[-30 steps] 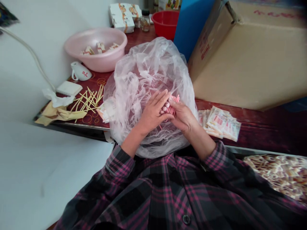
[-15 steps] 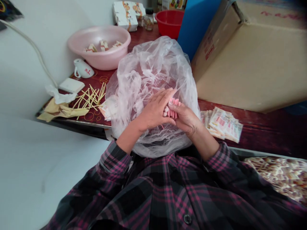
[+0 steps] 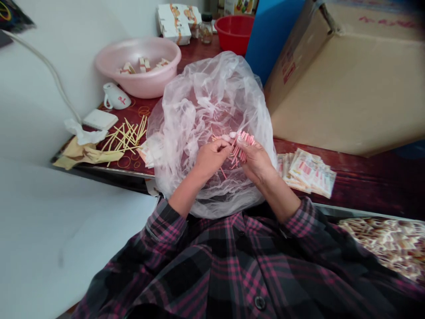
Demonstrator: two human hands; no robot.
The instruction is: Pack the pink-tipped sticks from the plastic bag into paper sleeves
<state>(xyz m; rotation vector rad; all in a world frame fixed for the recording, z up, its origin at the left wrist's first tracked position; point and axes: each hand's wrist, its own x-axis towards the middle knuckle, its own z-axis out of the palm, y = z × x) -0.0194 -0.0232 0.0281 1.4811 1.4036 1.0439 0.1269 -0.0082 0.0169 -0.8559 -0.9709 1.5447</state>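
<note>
A clear plastic bag (image 3: 212,95) lies wide open in front of me, with loose pink sticks inside. My right hand (image 3: 259,164) is closed round a bundle of short pink sticks (image 3: 246,139) above the bag. Just left of the bundle, my left hand (image 3: 211,159) has its fingers pinched together at the sticks' lower ends; what is between its fingertips is too small to make out. Whitish rounded ends (image 3: 233,134) show at the bundle's left side.
Left are a pink basin (image 3: 142,82) holding wrapped bundles, a white mug (image 3: 116,97) and yellow sticks (image 3: 124,136). Printed packets (image 3: 312,172) lie right, before a large cardboard box (image 3: 348,88). A red basin (image 3: 234,33) stands behind.
My left hand has drawn back left and down from the bundle, its spread fingers now pinched together. The bundle in my right hand is more exposed and slightly higher.
</note>
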